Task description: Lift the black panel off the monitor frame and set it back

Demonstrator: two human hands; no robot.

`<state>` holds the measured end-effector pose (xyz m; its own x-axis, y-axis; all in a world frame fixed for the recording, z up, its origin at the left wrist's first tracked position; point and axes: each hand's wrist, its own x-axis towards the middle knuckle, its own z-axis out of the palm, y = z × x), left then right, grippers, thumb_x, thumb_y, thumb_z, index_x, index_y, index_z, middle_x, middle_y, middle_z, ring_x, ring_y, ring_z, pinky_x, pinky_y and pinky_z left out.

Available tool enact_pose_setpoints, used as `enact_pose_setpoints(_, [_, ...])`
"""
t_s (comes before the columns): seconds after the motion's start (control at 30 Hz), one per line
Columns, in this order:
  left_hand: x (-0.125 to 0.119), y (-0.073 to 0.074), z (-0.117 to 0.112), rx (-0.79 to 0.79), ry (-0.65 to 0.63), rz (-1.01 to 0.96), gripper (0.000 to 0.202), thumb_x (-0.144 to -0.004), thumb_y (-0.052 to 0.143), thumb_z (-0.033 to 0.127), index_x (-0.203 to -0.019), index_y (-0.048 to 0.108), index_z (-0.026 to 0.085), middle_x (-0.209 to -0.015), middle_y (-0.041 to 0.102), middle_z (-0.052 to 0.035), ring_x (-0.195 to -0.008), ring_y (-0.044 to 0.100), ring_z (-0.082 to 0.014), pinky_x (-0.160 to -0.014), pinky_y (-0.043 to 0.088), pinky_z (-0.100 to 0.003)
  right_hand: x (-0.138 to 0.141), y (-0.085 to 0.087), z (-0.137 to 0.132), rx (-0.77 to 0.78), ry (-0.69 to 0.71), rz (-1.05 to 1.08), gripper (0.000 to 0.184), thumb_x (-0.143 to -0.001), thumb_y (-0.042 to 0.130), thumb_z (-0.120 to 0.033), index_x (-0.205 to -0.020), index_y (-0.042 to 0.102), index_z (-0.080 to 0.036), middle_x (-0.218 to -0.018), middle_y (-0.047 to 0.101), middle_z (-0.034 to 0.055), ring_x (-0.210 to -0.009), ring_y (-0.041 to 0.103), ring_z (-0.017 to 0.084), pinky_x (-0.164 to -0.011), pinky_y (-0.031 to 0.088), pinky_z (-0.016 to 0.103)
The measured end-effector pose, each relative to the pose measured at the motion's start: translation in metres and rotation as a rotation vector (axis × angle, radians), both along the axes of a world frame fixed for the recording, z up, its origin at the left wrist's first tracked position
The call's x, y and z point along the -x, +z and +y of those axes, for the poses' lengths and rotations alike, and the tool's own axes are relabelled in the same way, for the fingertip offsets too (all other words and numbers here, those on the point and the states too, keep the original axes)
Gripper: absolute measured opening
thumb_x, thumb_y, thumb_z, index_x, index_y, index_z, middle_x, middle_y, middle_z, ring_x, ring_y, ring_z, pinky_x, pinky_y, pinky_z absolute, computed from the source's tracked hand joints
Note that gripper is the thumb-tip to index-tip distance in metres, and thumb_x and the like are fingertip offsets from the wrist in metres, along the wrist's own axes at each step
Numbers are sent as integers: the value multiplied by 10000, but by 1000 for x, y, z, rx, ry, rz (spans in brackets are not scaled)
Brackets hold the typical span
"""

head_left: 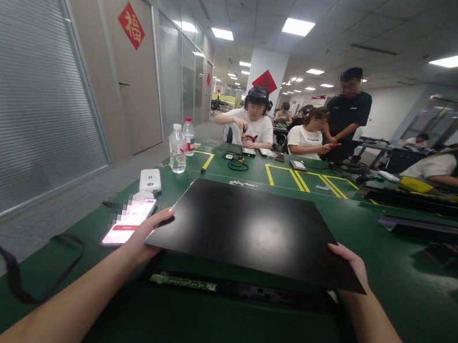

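A large flat black panel [254, 228] is lifted a little above the green table [400, 305], held by its two near corners. My left hand [148, 237] grips the near left corner, thumb on top and fingers underneath. My right hand [348, 267] grips the near right corner the same way. Under the panel's near edge lies a long black frame with a green circuit strip [184, 283].
A phone [129, 221] with a lit screen and a white box [151, 180] lie left of the panel. Two water bottles [178, 149] stand farther back. A black cable [18, 277] hangs off the left edge. Other people sit and stand at the far end.
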<state>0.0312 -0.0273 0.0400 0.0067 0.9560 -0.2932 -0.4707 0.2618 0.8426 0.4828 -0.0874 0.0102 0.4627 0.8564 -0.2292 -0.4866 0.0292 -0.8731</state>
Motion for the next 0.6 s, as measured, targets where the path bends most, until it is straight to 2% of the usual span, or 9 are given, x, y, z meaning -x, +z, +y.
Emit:
enact_pose_setpoints(0.1, [-1,-1,3,-23,105,-43,157,-828,595,92,-899,731,126,-806,768,-57,-614,713,-156,-541,557,-221,2,-1,4,115,197,16,353,-600,721,-130,-951,703,-168,-823,752,79,-722,739,279,-596,607,373])
enact_pose_setpoints(0.23, [-1,2,3,-35,209,-52,105,-781,624,82,-810,697,152,-747,741,-31,-594,694,-153,-552,564,-218,5,-6,8,116,318,-65,421,-582,759,-135,-999,714,-149,-875,767,101,-735,743,286,-585,589,348])
enact_pose_setpoints(0.37, [-1,12,-1,-10,259,-36,88,-756,640,108,-813,676,164,-645,695,-9,-531,665,-170,-563,582,-262,10,-8,7,23,321,-131,421,-627,761,-149,-1044,723,-110,-900,769,118,-746,738,222,-660,593,294])
enact_pose_setpoints(0.47, [-3,20,-5,-6,281,-58,130,-782,596,103,-852,687,164,-693,735,-24,-591,705,-196,-615,605,-294,10,-7,6,42,313,-193,449,-636,755,-142,-1078,715,-72,-875,763,134,-661,702,176,-564,556,241])
enact_pose_setpoints(0.6, [-7,24,-7,-33,334,-116,156,-794,569,81,-850,697,150,-682,747,-33,-560,700,-193,-574,600,-288,7,-2,3,87,246,-295,519,-687,724,-165,-1201,656,-129,-906,766,110,-652,685,155,-526,525,225])
